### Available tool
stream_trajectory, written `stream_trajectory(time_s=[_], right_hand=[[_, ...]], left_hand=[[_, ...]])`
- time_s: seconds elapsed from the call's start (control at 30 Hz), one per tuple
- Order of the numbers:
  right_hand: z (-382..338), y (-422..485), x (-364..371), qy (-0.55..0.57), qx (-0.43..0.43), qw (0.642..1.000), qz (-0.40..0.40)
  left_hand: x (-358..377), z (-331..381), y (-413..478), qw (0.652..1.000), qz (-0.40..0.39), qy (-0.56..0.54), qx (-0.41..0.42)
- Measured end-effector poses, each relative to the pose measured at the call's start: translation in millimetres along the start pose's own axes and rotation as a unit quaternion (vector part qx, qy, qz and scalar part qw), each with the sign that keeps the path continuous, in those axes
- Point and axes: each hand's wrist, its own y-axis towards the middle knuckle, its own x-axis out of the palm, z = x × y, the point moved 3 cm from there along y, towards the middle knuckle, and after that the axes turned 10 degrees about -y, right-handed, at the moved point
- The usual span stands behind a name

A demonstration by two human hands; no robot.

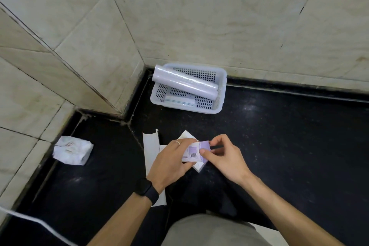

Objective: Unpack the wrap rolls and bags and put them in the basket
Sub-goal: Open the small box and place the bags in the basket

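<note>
Centrally, above the middle of the desk (pixel 279 146), a small purple box (pixel 192 152) was held in both hands. Its barcoded side was gripped by the left hand (pixel 171 164), fingers curled round it. Its purple end flap was pinched between thumb and forefinger of the right hand (pixel 223 156). Flattened white cartons (pixel 150 146) were noted on the desk beneath. At the far corner, against the tiled wall, a white basket (pixel 222 94) was recorded, a wrap roll (pixel 185 84) laid slantwise across it, one end propped on the rim, a flat packet (pixel 179 101) on its floor. A white wrapped pack (pixel 72 151) was seen by the desk's left edge.
</note>
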Motion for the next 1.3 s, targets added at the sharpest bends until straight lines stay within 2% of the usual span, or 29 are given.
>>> stream_trajectory(time_s=[0.17, 0.47, 0.57, 0.67, 0.77, 0.87, 1.0, 1.1, 1.3], right_hand=[[-4, 0, -5, -0.035, 0.003, 0.999, 0.039], [-2, 0, -20, -0.077, -0.034, 0.995, 0.046], [-5, -1, -38, -0.038, -0.032, 0.994, 0.099], [1, 7, -62, 0.098, 0.006, 0.986, 0.137], [17, 13, -67, 0.207, 0.065, 0.969, 0.115], [31, 12, -57, 0.234, 0.121, 0.959, 0.105], [37, 5, -38, 0.210, 0.142, 0.963, 0.093], [28, -3, -33, 0.204, 0.126, 0.970, 0.049], [19, -7, -30, 0.298, 0.174, 0.936, -0.073]], left_hand=[[9, 4, -5, 0.999, 0.018, -0.019, -0.026], [7, 19, 9, 0.999, 0.022, -0.025, -0.008], [5, 27, 13, 0.995, 0.024, -0.085, -0.038], [8, 34, 13, 0.990, 0.038, -0.131, -0.036], [12, 46, 11, 0.990, 0.050, -0.124, 0.051], [16, 54, 13, 0.991, 0.055, -0.067, 0.104], [18, 52, 16, 0.993, 0.053, -0.061, 0.081], [16, 50, 17, 0.995, 0.050, -0.062, 0.052], [15, 52, 19, 0.997, 0.025, -0.005, 0.077]])
